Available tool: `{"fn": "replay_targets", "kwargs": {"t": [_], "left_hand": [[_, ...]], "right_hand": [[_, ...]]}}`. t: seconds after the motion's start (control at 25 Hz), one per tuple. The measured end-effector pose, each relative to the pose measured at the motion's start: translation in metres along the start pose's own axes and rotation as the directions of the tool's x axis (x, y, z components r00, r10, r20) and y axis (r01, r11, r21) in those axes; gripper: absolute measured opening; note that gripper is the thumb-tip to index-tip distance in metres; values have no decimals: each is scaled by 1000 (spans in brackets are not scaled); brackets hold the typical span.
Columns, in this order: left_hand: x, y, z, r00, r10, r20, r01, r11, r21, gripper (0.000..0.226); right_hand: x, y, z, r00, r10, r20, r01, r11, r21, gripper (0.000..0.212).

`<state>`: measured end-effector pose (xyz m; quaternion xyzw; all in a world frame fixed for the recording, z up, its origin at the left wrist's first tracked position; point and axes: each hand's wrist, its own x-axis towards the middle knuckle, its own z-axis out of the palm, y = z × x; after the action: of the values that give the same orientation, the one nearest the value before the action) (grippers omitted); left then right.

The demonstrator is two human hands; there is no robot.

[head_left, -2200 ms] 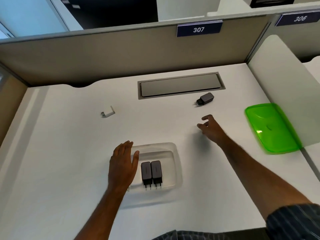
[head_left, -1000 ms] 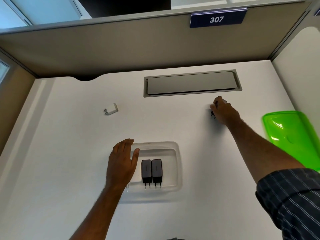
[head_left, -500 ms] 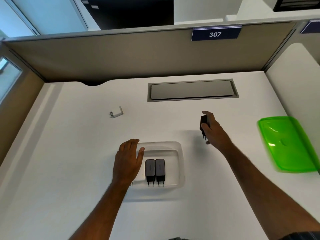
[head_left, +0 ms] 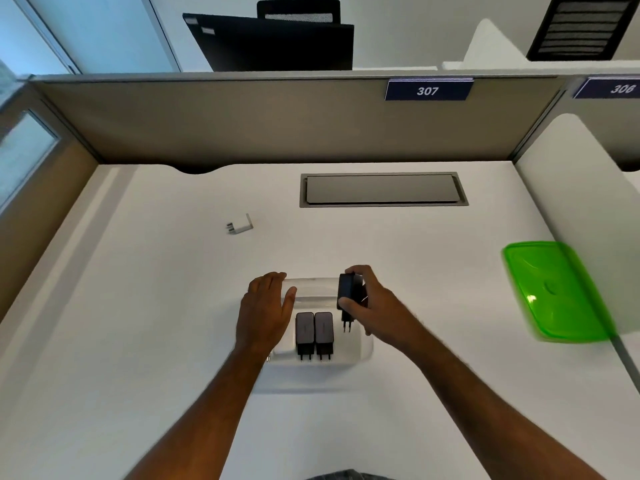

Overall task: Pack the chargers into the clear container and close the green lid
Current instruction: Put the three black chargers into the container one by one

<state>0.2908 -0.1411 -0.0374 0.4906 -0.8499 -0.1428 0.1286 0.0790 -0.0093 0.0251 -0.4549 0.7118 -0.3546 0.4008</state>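
Observation:
The clear container (head_left: 317,289) lies on the white desk in front of me. Two black chargers (head_left: 314,333) lie side by side in it, prongs toward me. My left hand (head_left: 265,311) rests flat on the container's left edge, fingers spread. My right hand (head_left: 372,303) grips a third black charger (head_left: 346,294) over the container's right part, prongs pointing down toward me. A white charger (head_left: 239,224) lies on the desk at the far left. The green lid (head_left: 554,289) rests at the right, leaning against the side partition.
A grey cable hatch (head_left: 382,189) is set into the desk at the back. Beige partitions (head_left: 277,123) wall the desk at the back and left, a white divider (head_left: 581,188) at the right.
My right hand took the black charger from near the hatch and carried it back toward me, over the container's right part. My left hand has stayed on the container.

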Motion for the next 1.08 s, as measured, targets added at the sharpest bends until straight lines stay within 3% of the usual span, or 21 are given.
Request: {"fn": "replay_targets", "kwargs": {"t": [0.16, 0.4, 0.8, 1.08], "left_hand": [[-1, 0, -1, 1000, -1, -4, 1, 1000, -26, 44], [-1, -2, -2, 1000, -8, 13, 8, 999, -50, 47], [-1, -4, -3, 999, 6, 39, -4, 997, -72, 47], [1, -5, -2, 999, 14, 42, -10, 996, -89, 47]], "right_hand": [[8, 9, 31, 995, 55, 80, -17, 911, -411, 45], [22, 17, 59, 978, 181, 104, -70, 756, -650, 52], [22, 21, 64, 969, 233, 85, -106, 697, -709, 64], [23, 7, 55, 895, 373, 246, -97, 699, -708, 78]]}}
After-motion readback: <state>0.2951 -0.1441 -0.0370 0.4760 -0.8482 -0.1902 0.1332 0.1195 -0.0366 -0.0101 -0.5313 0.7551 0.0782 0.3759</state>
